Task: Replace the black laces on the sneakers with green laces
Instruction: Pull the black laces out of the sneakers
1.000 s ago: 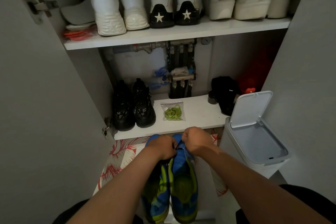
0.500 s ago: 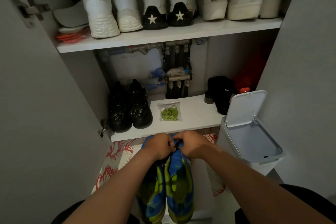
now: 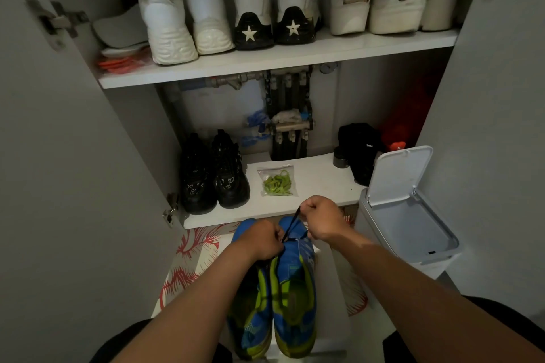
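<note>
Low in the centre of the frame the sneakers (image 3: 292, 289) lie side by side, blue and green, their long axis running from the bottom edge straight up toward the cupboard; which end is the toe I cannot tell. At their far end the left grip (image 3: 259, 240) is clenched on the right-hand sneaker, just beside where the black lace (image 3: 292, 224) leaves it; whether it also pinches the lace is hidden. The lace runs taut and slanting, up and slightly right, to the right grip (image 3: 323, 219), which pinches its upper end. The stripping looks barely begun, and the next pull should probably follow that same slant, away from the braced shoe. Just beyond, on the lower shelf (image 3: 318, 180), the green laces (image 3: 278, 183) sit coiled in a clear bag (image 3: 265, 172), unopened as far as I can see, above and a little left of the right grip, the nearer of the two. Black shoes (image 3: 212, 174) stand left of the bag; an open-lidded bin (image 3: 413, 233) stands at the right.
</note>
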A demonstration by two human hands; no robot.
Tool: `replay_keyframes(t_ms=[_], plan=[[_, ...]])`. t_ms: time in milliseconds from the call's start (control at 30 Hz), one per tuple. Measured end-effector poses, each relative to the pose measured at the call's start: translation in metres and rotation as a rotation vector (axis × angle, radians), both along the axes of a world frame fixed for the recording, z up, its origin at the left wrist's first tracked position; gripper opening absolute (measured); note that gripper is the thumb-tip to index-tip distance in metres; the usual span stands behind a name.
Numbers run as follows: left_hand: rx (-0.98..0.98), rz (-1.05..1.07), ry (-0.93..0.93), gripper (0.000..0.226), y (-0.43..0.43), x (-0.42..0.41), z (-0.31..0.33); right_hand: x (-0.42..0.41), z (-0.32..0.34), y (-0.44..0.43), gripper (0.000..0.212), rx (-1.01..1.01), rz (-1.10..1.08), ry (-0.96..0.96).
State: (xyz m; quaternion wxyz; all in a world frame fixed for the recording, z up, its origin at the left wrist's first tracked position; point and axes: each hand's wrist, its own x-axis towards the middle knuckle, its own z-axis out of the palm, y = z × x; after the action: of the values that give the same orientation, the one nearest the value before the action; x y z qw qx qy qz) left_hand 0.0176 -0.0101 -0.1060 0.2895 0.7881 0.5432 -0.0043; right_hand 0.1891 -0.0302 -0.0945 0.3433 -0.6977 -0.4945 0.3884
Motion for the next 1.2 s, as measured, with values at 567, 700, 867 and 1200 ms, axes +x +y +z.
replay_keyframes(t_ms=[567, 700, 867, 1200], plan=[[0.061, 0.008, 0.03, 0.007, 0.004, 0.0, -0.007, 0.002, 0.01, -0.006, 0.025, -0.025, 0.235, -0.101], [0.081, -0.004, -0.02, 0.008, 0.006, -0.002, -0.006, 0.004, 0.0, -0.009, 0.017, -0.085, 0.531, -0.453], [0.058, -0.025, -0.003, 0.014, 0.006, -0.003, -0.006, 0.003, -0.002, -0.006, 0.021, -0.036, 0.283, -0.305], [0.02, 0.022, 0.008, 0.012, 0.006, -0.002, -0.01, -0.016, 0.016, -0.008, 0.025, -0.084, -0.091, 0.532]])
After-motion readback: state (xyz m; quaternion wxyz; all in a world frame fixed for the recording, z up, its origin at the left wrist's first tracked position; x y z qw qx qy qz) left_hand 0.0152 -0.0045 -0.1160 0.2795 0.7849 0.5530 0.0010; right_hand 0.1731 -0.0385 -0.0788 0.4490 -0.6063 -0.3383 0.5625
